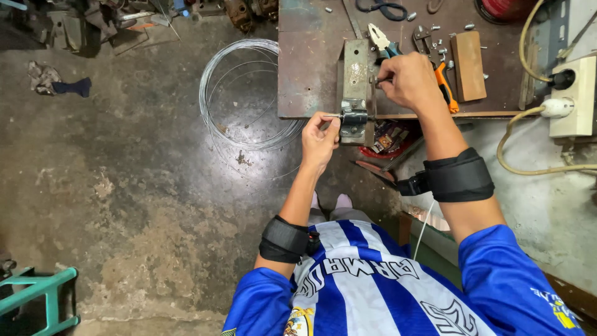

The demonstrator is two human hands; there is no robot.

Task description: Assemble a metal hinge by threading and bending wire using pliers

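The left hand (319,140) pinches the end of a thin steel wire (332,116) between thumb and fingertips, just to the left of a small dark clamp block (354,120) at the near end of a grey metal jig (355,87). The wire runs straight from the pinch into the block, so it lies level with the fingers and touches them. The right hand (411,81) is closed around a short metal handle (381,79) that sticks out of the jig's right side, further along the jig than the left hand; the handle's tip shows just left of the knuckles. The jig stands at the front edge of a worn brown workbench (308,62).

Beyond the right hand, pliers with blue grips (380,38) lie on the bench, touching or almost touching the jig's far end. Just right of that hand an orange-handled tool (445,87) lies partly under the wrist, and a wooden block (468,65) sits beside it. Loose bolts are scattered around them. Left of the left hand, down on the concrete floor (124,186), a loose coil of steel wire (245,93) lies flat, its right side passing under the bench edge. Below the jig, under the bench, a red container (387,146) holds small mixed objects that I cannot make out. Far right, a white plug (556,107) sits in a wall socket block (577,93).
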